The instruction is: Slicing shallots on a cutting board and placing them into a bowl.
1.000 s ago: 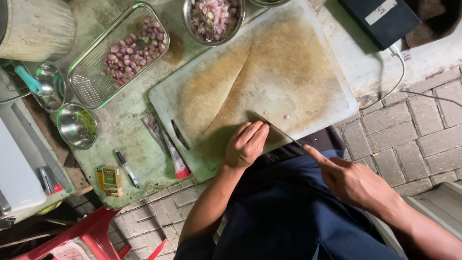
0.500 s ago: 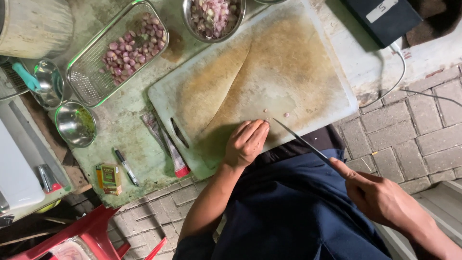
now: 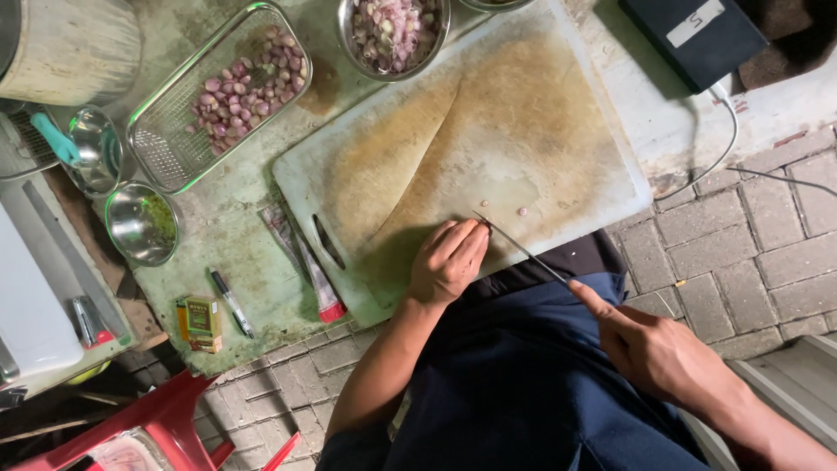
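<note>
My left hand (image 3: 449, 260) rests curled on the near edge of a stained white cutting board (image 3: 523, 131), fingers bunched over something small that I cannot make out. My right hand (image 3: 663, 353) grips a thin knife (image 3: 521, 249), index finger stretched along its spine. The blade tip touches the board right beside my left fingertips. A few tiny shallot bits (image 3: 521, 210) lie on the board just past the tip.
A wire basket (image 3: 174, 148) of peeled shallots and a steel bowl (image 3: 349, 26) of chopped shallots stand beyond the board. Two small steel bowls (image 3: 139, 225), a pen (image 3: 230, 301), a small box (image 3: 200, 321), a red-capped tube (image 3: 318, 283) lie left. A black device (image 3: 693, 39) sits top right.
My right hand swung the knife out to the right, then brought its tip back down to the board beside my left fingers. My left hand stayed in place on the board.
</note>
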